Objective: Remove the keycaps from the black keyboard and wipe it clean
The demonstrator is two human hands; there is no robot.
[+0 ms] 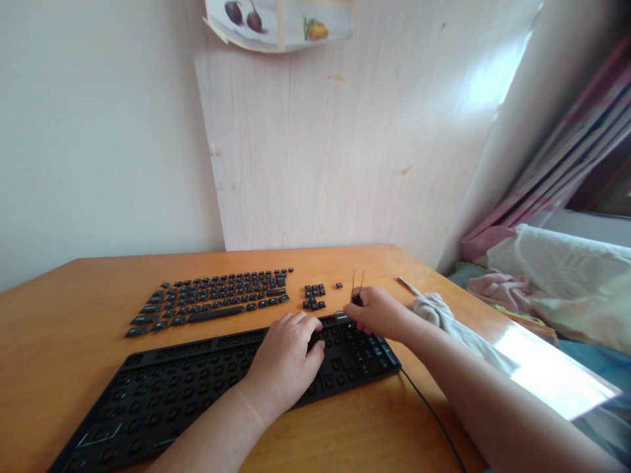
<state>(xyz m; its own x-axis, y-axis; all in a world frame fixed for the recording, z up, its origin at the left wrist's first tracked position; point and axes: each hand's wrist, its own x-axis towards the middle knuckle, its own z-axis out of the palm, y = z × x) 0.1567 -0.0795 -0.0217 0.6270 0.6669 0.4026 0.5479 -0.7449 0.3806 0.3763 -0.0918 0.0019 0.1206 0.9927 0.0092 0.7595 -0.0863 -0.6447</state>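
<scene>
The keyboard (197,368) is lying at a slant on the counter (340,420), with many of its key sockets showing. The right hand (377,312) is pinching the dark grip of a small wire tool (357,300) over the keyboard's right part, its loops pointing up. The left hand (288,358) is resting on the keyboard, just left of that part, its fingers bent with the thumb apart from the forefinger; whether they are holding anything, I cannot tell.

The main risk is lying under the right hand: the tip of the tool seems to be touching the keys there, and a crooked pull or a slipping grip could be scratching the frame or flicking a key off. Uneven pressure from the left hand could be letting the keyboard slide.

Beyond the keyboard, the large set of loose keys (217,314) and the small cluster (314,290) are sitting in keyboard order; a brushing wrist could be mixing them. The cable (434,412) is trailing from the keyboard's right end under the right forearm, where a snag could be jerking everything.
</scene>
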